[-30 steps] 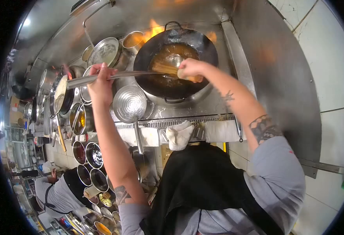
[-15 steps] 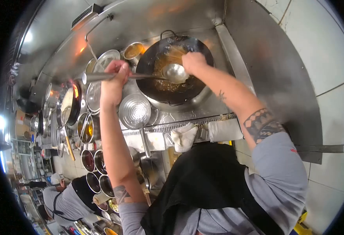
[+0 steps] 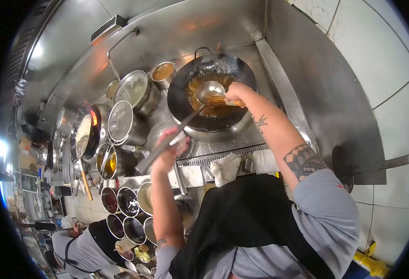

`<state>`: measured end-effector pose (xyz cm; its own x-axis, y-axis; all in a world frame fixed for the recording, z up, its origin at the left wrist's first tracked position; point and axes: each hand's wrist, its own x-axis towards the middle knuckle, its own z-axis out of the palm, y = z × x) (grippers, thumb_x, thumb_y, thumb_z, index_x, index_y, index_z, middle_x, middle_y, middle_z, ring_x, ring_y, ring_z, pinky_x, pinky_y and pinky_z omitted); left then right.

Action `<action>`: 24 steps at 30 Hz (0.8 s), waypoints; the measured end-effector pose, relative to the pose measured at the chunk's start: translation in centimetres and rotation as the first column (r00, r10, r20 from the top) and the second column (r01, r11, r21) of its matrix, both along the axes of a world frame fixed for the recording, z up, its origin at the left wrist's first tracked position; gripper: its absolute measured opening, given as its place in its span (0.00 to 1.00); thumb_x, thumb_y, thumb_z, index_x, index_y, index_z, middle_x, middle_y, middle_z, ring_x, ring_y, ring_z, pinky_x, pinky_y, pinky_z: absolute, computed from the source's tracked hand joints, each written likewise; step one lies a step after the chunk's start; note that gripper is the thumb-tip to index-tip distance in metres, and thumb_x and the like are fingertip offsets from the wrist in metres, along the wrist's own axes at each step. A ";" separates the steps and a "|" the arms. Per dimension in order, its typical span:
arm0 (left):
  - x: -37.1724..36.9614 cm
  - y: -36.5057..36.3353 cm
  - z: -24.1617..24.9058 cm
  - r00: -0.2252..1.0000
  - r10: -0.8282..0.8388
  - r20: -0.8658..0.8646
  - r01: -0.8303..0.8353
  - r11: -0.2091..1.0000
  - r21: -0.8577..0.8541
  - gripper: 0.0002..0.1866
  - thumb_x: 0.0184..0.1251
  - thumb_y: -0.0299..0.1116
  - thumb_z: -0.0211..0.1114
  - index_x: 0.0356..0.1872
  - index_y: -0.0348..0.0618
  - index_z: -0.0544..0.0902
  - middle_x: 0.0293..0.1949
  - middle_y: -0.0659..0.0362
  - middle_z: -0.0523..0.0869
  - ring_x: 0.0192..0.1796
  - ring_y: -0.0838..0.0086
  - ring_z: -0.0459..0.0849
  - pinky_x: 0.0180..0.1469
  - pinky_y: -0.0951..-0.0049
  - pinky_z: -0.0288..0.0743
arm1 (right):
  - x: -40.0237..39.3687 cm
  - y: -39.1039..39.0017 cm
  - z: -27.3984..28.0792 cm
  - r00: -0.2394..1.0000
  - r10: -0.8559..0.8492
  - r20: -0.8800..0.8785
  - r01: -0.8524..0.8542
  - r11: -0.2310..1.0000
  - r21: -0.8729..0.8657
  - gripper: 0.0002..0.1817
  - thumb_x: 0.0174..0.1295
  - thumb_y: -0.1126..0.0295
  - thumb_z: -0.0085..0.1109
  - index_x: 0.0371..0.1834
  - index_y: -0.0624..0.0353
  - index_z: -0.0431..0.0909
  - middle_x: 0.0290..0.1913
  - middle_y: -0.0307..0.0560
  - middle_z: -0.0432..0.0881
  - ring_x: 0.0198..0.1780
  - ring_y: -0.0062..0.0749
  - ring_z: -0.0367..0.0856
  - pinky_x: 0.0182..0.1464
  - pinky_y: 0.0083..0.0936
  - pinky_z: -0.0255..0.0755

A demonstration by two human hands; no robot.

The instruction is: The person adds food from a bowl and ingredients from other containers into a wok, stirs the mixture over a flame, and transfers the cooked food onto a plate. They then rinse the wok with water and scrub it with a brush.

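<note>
A black wok (image 3: 211, 90) with brown liquid sits on the burner at the back. My left hand (image 3: 169, 149) grips the long handle of a steel ladle (image 3: 207, 92), whose bowl hangs over the wok. My right hand (image 3: 236, 93) holds a bamboo brush (image 3: 216, 99) with its bristles against the ladle bowl, above the liquid. Both arms reach forward over the stove edge.
A perforated strainer (image 3: 160, 132) lies left of the wok, partly under my left hand. Lidded pots (image 3: 130, 88) and sauce containers (image 3: 120, 200) crowd the left. A folded cloth (image 3: 225, 168) hangs on the front rail. Another person (image 3: 81, 246) works at lower left. Steel wall (image 3: 307, 69) right.
My left hand has pulled the ladle handle back and down toward me, swinging it from horizontal to diagonal. The right hand shifted right with the brush. Flames behind the wok have died down.
</note>
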<state>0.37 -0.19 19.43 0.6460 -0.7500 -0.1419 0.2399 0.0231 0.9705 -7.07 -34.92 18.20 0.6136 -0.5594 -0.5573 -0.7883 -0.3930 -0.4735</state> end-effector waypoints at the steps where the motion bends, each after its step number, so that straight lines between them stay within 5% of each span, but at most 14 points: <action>1: -1.8 0.0 -0.7 0.942 0.065 -0.328 -0.103 0.989 -0.102 0.15 0.78 0.34 0.52 0.60 0.42 0.72 0.54 0.49 0.81 0.40 0.70 0.84 0.45 0.70 0.84 | 0.2 0.3 -1.1 0.997 -0.045 0.059 0.049 0.996 -0.068 0.21 0.52 0.64 0.66 0.49 0.63 0.85 0.52 0.62 0.85 0.48 0.53 0.87 0.50 0.39 0.81; 4: -0.4 -0.5 -7.8 0.704 -0.152 -0.693 -0.012 0.974 -0.226 0.14 0.80 0.38 0.51 0.57 0.42 0.71 0.54 0.46 0.80 0.30 0.71 0.83 0.35 0.73 0.85 | 0.4 3.6 -3.6 0.976 -0.160 0.147 0.183 0.970 -0.159 0.20 0.56 0.67 0.60 0.50 0.63 0.84 0.52 0.63 0.84 0.57 0.52 0.83 0.59 0.38 0.77; 5: -0.7 -1.1 -7.9 0.612 -0.063 -0.789 -0.039 0.993 -0.110 0.11 0.81 0.36 0.48 0.52 0.41 0.71 0.52 0.43 0.81 0.24 0.72 0.80 0.28 0.75 0.82 | 0.8 4.4 -4.0 0.986 -0.124 0.111 0.142 0.975 -0.172 0.22 0.56 0.66 0.62 0.54 0.63 0.82 0.57 0.58 0.83 0.57 0.50 0.83 0.60 0.38 0.76; 7: 0.2 -0.8 -8.6 0.367 -0.410 -0.835 0.135 0.912 -0.388 0.10 0.80 0.34 0.47 0.52 0.41 0.72 0.49 0.42 0.84 0.22 0.74 0.79 0.23 0.74 0.79 | 0.1 3.9 -2.2 0.993 -0.006 0.121 0.015 0.997 -0.077 0.23 0.54 0.63 0.65 0.50 0.69 0.81 0.50 0.62 0.85 0.43 0.54 0.88 0.39 0.49 0.83; 9: 0.0 -0.8 -5.4 0.862 -0.234 -0.450 0.362 0.905 0.221 0.13 0.77 0.31 0.50 0.57 0.40 0.71 0.46 0.41 0.85 0.25 0.67 0.83 0.27 0.68 0.80 | -1.6 1.6 1.3 0.997 0.062 0.044 -0.065 0.995 0.072 0.26 0.52 0.60 0.70 0.49 0.69 0.81 0.47 0.61 0.85 0.36 0.55 0.88 0.29 0.49 0.82; 10: -0.2 -0.8 -3.9 0.961 -0.245 -0.132 0.277 0.804 0.526 0.15 0.75 0.30 0.52 0.59 0.40 0.71 0.44 0.40 0.86 0.27 0.63 0.85 0.29 0.64 0.81 | -1.1 -0.8 1.0 0.968 0.242 -0.057 -0.247 0.965 -0.091 0.27 0.50 0.58 0.72 0.50 0.65 0.82 0.49 0.58 0.86 0.41 0.51 0.88 0.37 0.45 0.83; 11: -0.1 0.1 -4.5 0.905 -0.369 0.214 0.185 0.791 0.583 0.19 0.73 0.29 0.54 0.63 0.39 0.69 0.43 0.40 0.86 0.30 0.58 0.85 0.32 0.60 0.81 | -0.3 -3.7 -0.2 0.924 0.320 -0.211 -0.367 0.897 -0.247 0.27 0.50 0.57 0.72 0.52 0.60 0.83 0.52 0.52 0.86 0.48 0.44 0.87 0.47 0.40 0.82; 12: 0.3 1.5 -5.6 0.715 -0.467 0.520 0.075 0.791 0.607 0.24 0.70 0.27 0.56 0.66 0.39 0.67 0.41 0.39 0.86 0.33 0.53 0.86 0.35 0.56 0.81 | -0.1 -4.8 0.3 0.908 0.242 -0.342 -0.349 0.888 -0.298 0.26 0.51 0.56 0.72 0.51 0.57 0.85 0.54 0.46 0.86 0.53 0.37 0.85 0.55 0.36 0.79; 13: 0.6 2.3 -6.1 0.417 -0.530 0.738 -0.034 0.803 0.596 0.28 0.68 0.26 0.58 0.69 0.39 0.65 0.40 0.38 0.85 0.36 0.47 0.87 0.39 0.52 0.81 | -0.6 -4.8 2.1 0.903 0.183 -0.390 -0.330 0.875 -0.354 0.20 0.52 0.59 0.70 0.48 0.55 0.87 0.50 0.47 0.87 0.50 0.38 0.87 0.52 0.35 0.80; 15: 0.0 2.1 -4.3 0.427 -0.653 0.625 -0.157 0.627 0.763 0.34 0.63 0.25 0.56 0.74 0.44 0.62 0.41 0.35 0.83 0.43 0.39 0.85 0.48 0.46 0.78 | -1.2 -2.9 5.8 0.819 0.142 -0.556 -0.436 0.783 -0.443 0.16 0.55 0.63 0.67 0.45 0.56 0.87 0.46 0.46 0.89 0.47 0.38 0.88 0.50 0.32 0.81; 17: -0.4 1.7 -3.3 0.395 -0.714 0.578 -0.267 0.513 0.816 0.33 0.64 0.25 0.54 0.74 0.47 0.63 0.43 0.35 0.83 0.42 0.41 0.85 0.48 0.47 0.79 | -1.2 -2.0 4.5 0.917 0.087 -0.389 -0.313 0.762 -0.567 0.14 0.56 0.65 0.64 0.44 0.56 0.88 0.45 0.47 0.89 0.46 0.40 0.89 0.50 0.33 0.82; 21: 0.2 1.7 -4.1 0.405 -0.678 0.613 -0.257 0.559 0.788 0.34 0.63 0.26 0.52 0.74 0.49 0.62 0.48 0.34 0.82 0.43 0.41 0.85 0.48 0.48 0.79 | -2.9 -1.6 0.7 0.986 0.165 0.021 -0.115 0.765 -0.634 0.13 0.57 0.66 0.60 0.42 0.55 0.88 0.46 0.50 0.89 0.47 0.45 0.88 0.51 0.38 0.81; 24: 0.9 2.9 -5.4 0.340 -0.616 0.711 -0.314 0.638 0.703 0.32 0.62 0.29 0.57 0.71 0.47 0.68 0.45 0.37 0.84 0.42 0.43 0.86 0.48 0.49 0.79 | -4.0 -2.6 -0.2 0.982 0.177 -0.071 -0.184 0.781 -0.596 0.14 0.57 0.64 0.61 0.44 0.57 0.87 0.49 0.53 0.87 0.52 0.45 0.86 0.53 0.40 0.80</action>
<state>1.24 2.67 14.04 0.5806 -0.8110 -0.0715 -0.7862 -0.5813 0.2097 -11.11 -37.49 17.96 0.7333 -0.6618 -0.1558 -0.6776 -0.7301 -0.0881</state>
